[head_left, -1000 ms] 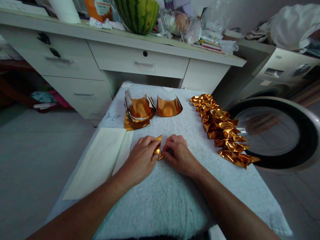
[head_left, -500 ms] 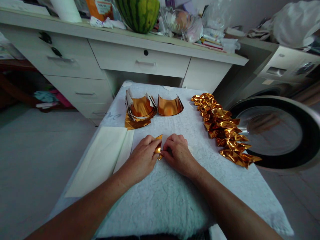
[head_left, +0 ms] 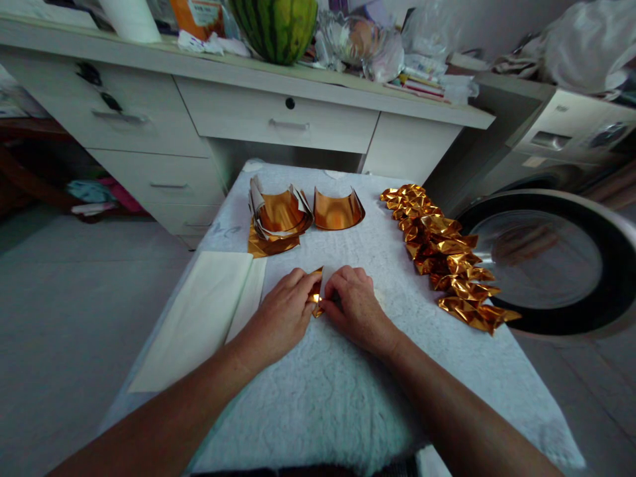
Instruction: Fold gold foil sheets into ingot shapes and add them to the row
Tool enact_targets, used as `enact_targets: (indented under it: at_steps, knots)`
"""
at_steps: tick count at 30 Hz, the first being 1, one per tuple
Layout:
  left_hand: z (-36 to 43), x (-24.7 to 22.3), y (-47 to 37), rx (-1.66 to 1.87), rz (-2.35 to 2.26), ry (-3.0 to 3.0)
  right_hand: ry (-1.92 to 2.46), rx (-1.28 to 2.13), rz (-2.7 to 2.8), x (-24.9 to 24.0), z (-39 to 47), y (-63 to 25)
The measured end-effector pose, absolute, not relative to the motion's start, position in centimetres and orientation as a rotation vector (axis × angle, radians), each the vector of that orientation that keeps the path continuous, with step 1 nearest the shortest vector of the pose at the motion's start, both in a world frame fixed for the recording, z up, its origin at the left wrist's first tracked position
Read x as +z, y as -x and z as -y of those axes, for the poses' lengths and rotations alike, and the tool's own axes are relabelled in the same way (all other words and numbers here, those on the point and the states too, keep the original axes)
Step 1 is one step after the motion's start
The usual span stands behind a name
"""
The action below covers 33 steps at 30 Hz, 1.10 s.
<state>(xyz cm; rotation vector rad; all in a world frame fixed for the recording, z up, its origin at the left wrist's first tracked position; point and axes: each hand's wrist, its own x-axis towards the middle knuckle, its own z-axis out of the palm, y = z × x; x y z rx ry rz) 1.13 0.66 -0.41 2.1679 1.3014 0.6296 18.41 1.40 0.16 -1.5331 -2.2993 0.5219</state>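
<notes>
Between my two hands is a small piece of gold foil paper (head_left: 316, 295), partly folded, with a pale underside showing on its right. My left hand (head_left: 287, 301) is closed on its left side, thumb and fingers pinching it. My right hand (head_left: 354, 301) has its fingertips bent in and pinches the lower right edge. Much of the piece is hidden by the fingers. Just beyond lie a stack of curled gold sheets (head_left: 281, 212) and a single curled gold sheet (head_left: 338, 211). A row of folded gold foil pieces (head_left: 447, 255) lies to the right.
The work stands on a table with a pale quilted cloth (head_left: 318, 397). White paper sheets (head_left: 199, 318) lie on its left. Behind is a white drawer desk (head_left: 283, 122) bearing a watermelon (head_left: 275, 26). An open washing machine door (head_left: 546, 262) reaches the table's right edge.
The foil between my hands has shifted slightly, its upper left part now looking darker under my left thumb. Both hands stay in nearly the same place.
</notes>
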Motion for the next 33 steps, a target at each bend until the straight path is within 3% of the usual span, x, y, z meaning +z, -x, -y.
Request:
enact_targets:
  at_steps: [33]
  knots:
    - [-1.7, -0.1, -1.5, 0.536, -1.383, -2.130, 1.502, 0.387, 2.399, 0.0, -0.1, -18.2]
